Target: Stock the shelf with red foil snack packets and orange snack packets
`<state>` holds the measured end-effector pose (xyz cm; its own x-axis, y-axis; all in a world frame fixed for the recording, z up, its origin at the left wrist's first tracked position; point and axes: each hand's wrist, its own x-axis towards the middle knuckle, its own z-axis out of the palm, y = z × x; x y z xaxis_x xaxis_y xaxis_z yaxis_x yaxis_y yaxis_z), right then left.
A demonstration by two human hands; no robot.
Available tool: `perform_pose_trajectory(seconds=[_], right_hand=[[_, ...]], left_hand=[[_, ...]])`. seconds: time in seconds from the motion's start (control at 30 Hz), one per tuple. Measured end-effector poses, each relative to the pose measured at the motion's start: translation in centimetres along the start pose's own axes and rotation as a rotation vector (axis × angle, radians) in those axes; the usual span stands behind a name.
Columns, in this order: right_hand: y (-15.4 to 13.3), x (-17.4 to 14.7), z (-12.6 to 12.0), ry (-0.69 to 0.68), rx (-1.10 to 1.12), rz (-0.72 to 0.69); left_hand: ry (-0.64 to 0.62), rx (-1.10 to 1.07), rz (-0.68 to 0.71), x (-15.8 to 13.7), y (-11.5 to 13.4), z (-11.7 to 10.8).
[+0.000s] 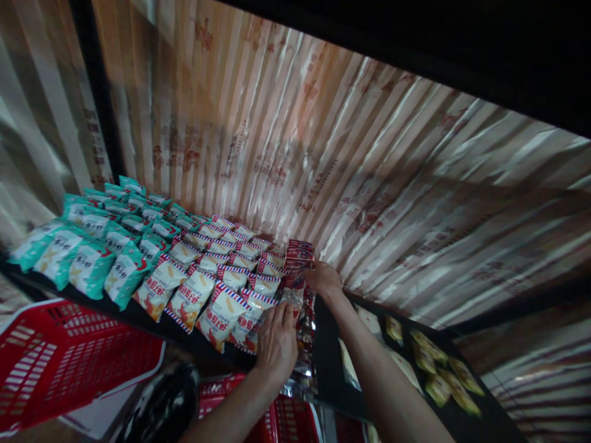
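A row of dark red shiny snack packets [300, 249] runs from the back of the dark shelf to its front edge. My left hand [279, 338] lies beside the front part of this row, fingers stretched out and touching the packets; its thumb is hidden. Farther back, my right hand [325, 282] reaches in from the right, with its fingers closed on a dark red packet. Just left of my left hand stand rows of white and red snack bags [221, 314] with striped top edges.
Teal snack bags [87, 264] fill the shelf's left end. To the right lie yellow-green packets [455, 391] and pale packs [369, 323] on the black shelf [327, 363]. Red baskets [78, 357] stand below the front edge, beside a black shiny object [161, 403]. Corrugated sheeting [295, 135] forms the back.
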<state>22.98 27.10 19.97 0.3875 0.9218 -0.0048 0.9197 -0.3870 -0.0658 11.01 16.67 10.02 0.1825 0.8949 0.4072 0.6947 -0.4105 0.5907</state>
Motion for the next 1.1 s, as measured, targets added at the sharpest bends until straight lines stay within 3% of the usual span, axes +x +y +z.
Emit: perform_pose_trajectory(seconds=[0.47,0.93,1.1], right_hand=[[-0.5,0.7,1.0,-0.021,-0.066,-0.036],[0.8,-2.0,1.9,0.065,-0.063,-0.021],[1.9,-3.9,1.7,0.098,0.046,-0.002]], left_hand=[[-0.095,-0.036,-0.053,0.3,0.3,-0.6],[-0.089,-0.042,-0.028,-0.9,0.3,-0.1],[-0.106,-0.024,-0.012,-1.7,0.0,-0.1]])
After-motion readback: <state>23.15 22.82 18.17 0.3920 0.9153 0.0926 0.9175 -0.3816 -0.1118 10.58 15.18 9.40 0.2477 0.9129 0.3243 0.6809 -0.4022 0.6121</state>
